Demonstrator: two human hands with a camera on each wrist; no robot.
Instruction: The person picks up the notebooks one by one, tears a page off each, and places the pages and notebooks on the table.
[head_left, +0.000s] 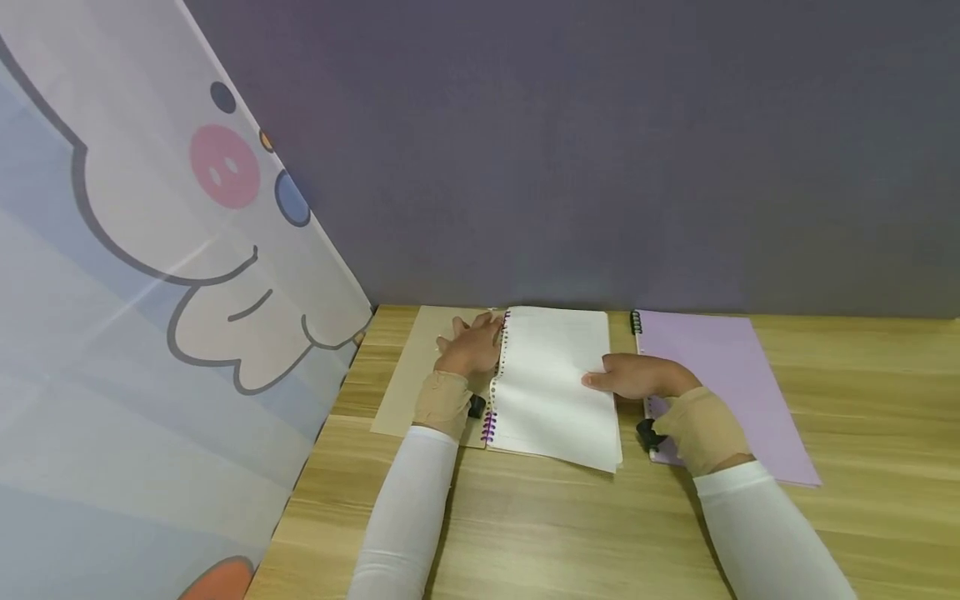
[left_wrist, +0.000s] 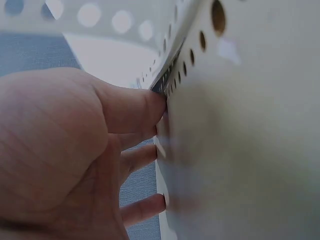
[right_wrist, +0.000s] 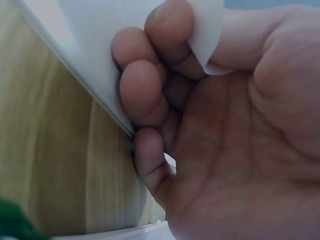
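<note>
An open loose-leaf notebook with white pages (head_left: 555, 383) lies on the wooden table, its beige cover (head_left: 401, 400) folded out to the left. Purple binder rings (head_left: 489, 427) show along the spine, and the punched edge looks partly off them. My left hand (head_left: 474, 343) rests on the cover beside the spine with fingers spread. Its thumb (left_wrist: 132, 107) touches the row of punched holes (left_wrist: 192, 56). At the pages' right edge, my right hand (head_left: 637, 375) pinches a white sheet (right_wrist: 205, 30) between thumb and curled fingers.
A lilac notebook (head_left: 720, 375) with dark rings (head_left: 637, 323) lies to the right, partly under my right wrist. A grey panel (head_left: 570, 150) stands behind the table (head_left: 525, 525). A cartoon-printed curtain (head_left: 150, 333) hangs along the left side.
</note>
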